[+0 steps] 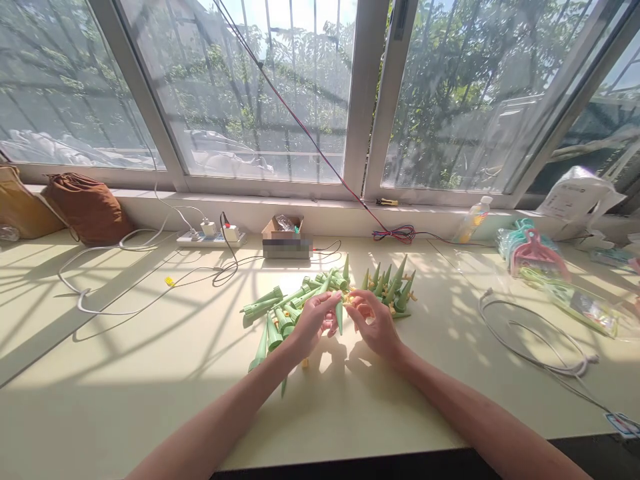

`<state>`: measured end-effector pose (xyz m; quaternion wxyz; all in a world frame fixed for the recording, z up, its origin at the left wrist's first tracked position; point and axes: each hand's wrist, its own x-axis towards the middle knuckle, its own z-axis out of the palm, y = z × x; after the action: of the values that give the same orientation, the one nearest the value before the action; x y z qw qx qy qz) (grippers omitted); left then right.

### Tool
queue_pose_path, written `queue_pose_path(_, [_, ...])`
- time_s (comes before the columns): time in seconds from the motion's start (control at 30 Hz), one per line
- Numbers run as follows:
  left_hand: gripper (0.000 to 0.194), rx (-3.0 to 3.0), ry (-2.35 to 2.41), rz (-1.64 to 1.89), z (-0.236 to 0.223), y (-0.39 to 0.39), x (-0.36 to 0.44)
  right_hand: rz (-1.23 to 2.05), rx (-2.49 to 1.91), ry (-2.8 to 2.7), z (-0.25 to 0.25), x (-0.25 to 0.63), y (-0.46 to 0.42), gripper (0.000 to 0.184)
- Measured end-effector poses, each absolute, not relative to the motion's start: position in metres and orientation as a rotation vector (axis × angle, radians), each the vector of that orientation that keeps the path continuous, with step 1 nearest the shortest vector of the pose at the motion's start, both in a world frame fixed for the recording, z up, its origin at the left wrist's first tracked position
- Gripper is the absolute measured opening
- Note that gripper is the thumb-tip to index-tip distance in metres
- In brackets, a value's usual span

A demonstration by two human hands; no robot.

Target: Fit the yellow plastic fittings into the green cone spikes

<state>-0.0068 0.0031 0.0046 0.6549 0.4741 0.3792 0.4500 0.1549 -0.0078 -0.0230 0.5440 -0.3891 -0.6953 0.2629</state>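
Observation:
A green pointed cone is pinched in my left hand, its tip hanging down toward me. Close against it, my right hand has thumb and forefinger together on a small yellow piece, partly hidden by the fingers. Whether the piece is joined to the cone I cannot tell. Behind and left of my left hand lies a loose pile of green cones, some with wide hollow ends showing. Beyond my right hand, several green cones with yellow pieces stand mostly upright in a cluster.
A small open box stands behind the pile, beside a power strip with trailing cords. On the right lie a coiled white cable, a pink dustpan-like item and a bottle. A brown bag sits far left.

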Motion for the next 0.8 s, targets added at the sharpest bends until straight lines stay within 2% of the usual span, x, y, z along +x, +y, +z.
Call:
queue_pose_path(0.33, [0.039,1.021,0.866,0.953,0.010,0.001,-0.007,0.336,-0.890,-1.780,-0.029,0.157,-0.005,0.016])
queue_pose_path(0.8, [0.035,1.221,0.873,1.012,0.002,0.000,-0.006,0.330,-0.980,-1.799,-0.034,0.158,-0.001,0.021])
